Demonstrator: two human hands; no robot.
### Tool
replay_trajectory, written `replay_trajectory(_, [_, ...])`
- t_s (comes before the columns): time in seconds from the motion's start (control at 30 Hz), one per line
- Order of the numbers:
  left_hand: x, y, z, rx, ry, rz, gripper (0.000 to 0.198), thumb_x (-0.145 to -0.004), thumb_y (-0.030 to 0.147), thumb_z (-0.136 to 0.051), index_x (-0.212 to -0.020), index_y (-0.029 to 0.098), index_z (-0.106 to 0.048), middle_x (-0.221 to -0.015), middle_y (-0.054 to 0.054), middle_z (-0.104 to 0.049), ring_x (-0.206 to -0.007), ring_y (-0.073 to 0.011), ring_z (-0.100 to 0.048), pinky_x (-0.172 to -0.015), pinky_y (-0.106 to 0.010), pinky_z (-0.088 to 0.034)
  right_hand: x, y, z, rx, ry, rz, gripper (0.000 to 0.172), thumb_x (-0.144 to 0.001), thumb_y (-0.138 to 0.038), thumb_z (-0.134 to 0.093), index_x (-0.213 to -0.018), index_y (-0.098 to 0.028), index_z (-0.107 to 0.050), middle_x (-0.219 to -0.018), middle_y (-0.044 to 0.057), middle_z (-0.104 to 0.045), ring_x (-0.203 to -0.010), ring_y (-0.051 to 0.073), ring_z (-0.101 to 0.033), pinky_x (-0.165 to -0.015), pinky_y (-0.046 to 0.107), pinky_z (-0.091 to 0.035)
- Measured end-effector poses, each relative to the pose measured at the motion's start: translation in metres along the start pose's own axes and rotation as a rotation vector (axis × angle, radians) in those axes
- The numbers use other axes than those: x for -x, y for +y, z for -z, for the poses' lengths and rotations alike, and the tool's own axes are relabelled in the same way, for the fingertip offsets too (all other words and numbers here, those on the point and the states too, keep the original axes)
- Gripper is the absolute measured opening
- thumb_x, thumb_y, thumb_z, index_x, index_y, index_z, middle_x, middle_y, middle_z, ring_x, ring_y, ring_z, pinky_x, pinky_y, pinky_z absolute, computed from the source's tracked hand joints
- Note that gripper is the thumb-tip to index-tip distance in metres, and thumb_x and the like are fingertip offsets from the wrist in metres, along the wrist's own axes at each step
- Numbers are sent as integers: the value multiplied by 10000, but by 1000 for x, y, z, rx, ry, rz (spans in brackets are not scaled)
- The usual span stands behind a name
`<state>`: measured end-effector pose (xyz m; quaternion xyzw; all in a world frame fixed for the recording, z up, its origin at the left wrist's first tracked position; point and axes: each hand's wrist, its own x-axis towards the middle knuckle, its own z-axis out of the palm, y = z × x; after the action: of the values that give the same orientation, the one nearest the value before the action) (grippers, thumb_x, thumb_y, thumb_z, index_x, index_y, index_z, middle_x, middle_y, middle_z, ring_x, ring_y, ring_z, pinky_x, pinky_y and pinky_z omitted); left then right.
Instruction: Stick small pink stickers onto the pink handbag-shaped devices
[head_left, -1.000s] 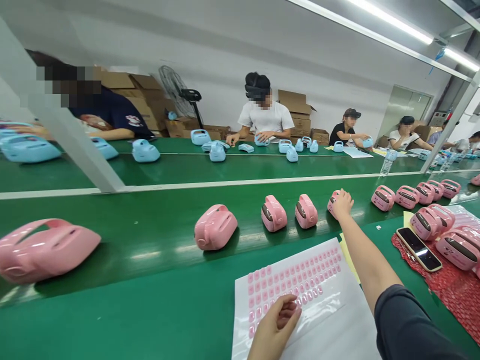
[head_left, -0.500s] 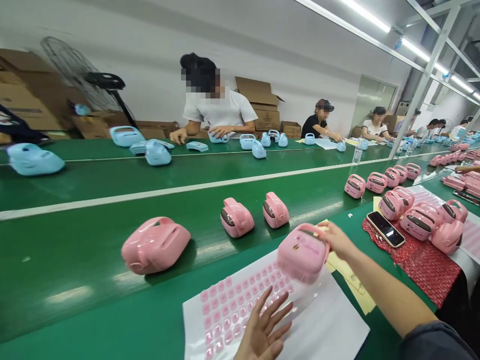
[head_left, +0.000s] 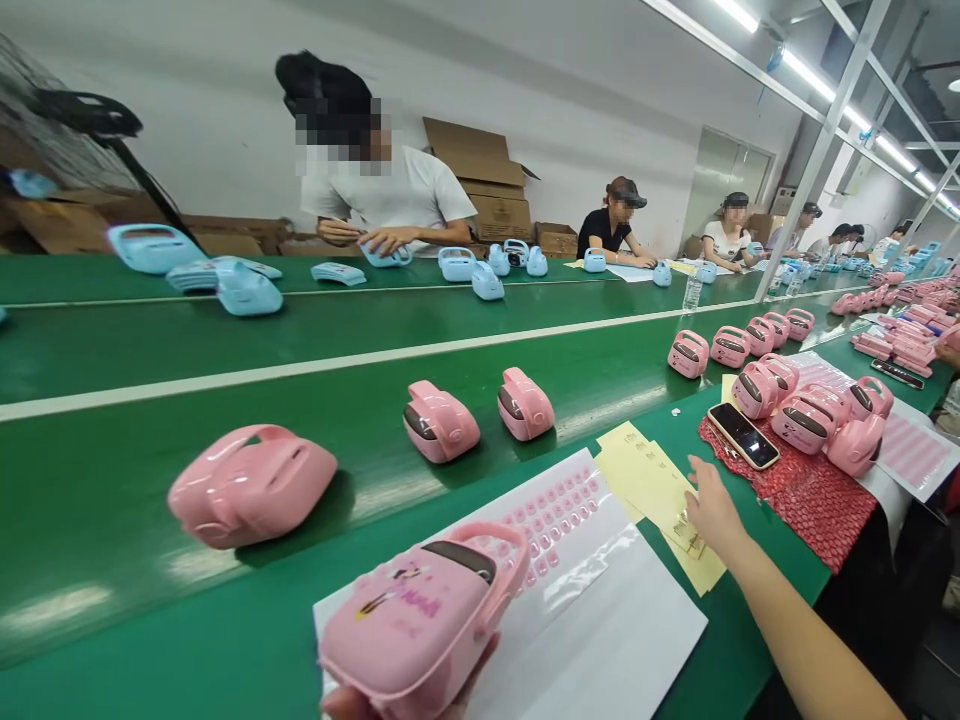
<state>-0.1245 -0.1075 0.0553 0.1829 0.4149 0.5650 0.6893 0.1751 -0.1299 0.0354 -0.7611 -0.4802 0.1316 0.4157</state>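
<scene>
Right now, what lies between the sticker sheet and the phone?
Head view: yellow papers, the right hand at their right side, green tabletop, then the edge of the red wrap.

A rounded, boxy case of pink plastic is being held up in the lower middle of the frame, tilting so that its broad face is showing upward, its looped pink handle is pointing toward the upper right, and a glossy dark panel is running along the top edge beneath the loop. The face is bearing a small cartoon print and pink lettering, partly blurred. Several overlapping pale yellow paper slips, marked with small dark print, are lying flat right of centre, spreading diagonally toward the lower right.
</scene>
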Motion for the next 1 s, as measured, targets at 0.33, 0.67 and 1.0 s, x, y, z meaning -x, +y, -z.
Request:
replay_trajectory(0.33, [4, 10, -3, 55, 2, -39, 716, -402, 695, -685, -1049, 403, -589, -1202, 84, -608, -1265, -326, -340, -608, -281, -583, 8, 24, -3, -20, 76, -26, 458, -692, -104, -439, -1130, -222, -504, -939, 70, -483, -732, 187, -554, -775, 406, -485])
replay_trajectory(0.67, [10, 10, -14, 153, 134, 35, 567, -589, 582, -614, -1107, 355, -573, -1120, 4, -661, -1151, -350, -484, -816, -500, -506, 8, 6, 26, -707, -64, -284, 457, -531, -323, -713, -939, -222, -534, -841, 29, -534, -739, 167, -561, -719, 359, -480])
replay_trajectory(1.0, [7, -9, -5, -62, 40, -135, 981, -360, 668, -725, -1221, 256, -496, -1181, -89, -605, -1107, -362, -504, -787, -371, -526, 12, -102, 3, -827, -384, -69, 402, -603, -311, -710, -959, -234, -540, -850, 6, -519, -652, 106, -509, -718, 318, -459])
